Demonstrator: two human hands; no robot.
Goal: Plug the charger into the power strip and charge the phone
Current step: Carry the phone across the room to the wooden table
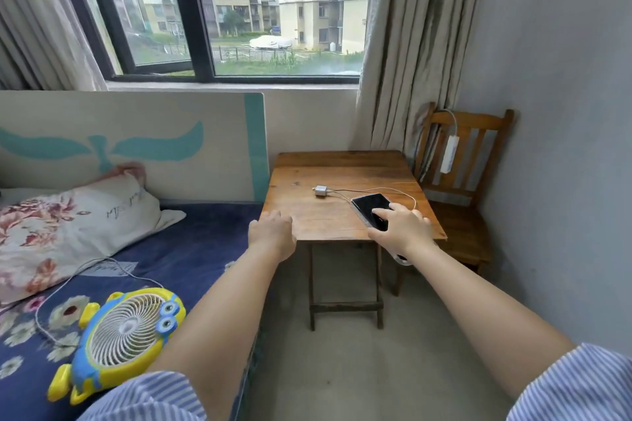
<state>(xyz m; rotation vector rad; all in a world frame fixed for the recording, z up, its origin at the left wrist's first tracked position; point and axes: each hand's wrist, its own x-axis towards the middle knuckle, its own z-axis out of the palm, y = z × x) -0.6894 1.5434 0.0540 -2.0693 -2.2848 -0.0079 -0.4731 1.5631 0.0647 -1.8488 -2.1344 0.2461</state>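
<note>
A dark phone (369,208) lies face up near the right front corner of a small wooden table (307,215). My right hand (400,227) rests on its near end, thumb on the screen and fingers around the edge. A small white charger block (320,190) sits mid-table, its thin white cable (386,190) looping right behind the phone. A white power strip (448,154) hangs on the back of a wooden chair (475,147) right of the table. My left hand (272,227) rests at the table's front left edge, fingers curled, holding nothing.
A bed with a blue floral sheet (191,249) and a pillow (68,219) lies to the left. A yellow and blue toy fan (123,335) with a white cord lies on it. Curtains (410,44) hang behind the chair. A grey wall (564,113) stands on the right.
</note>
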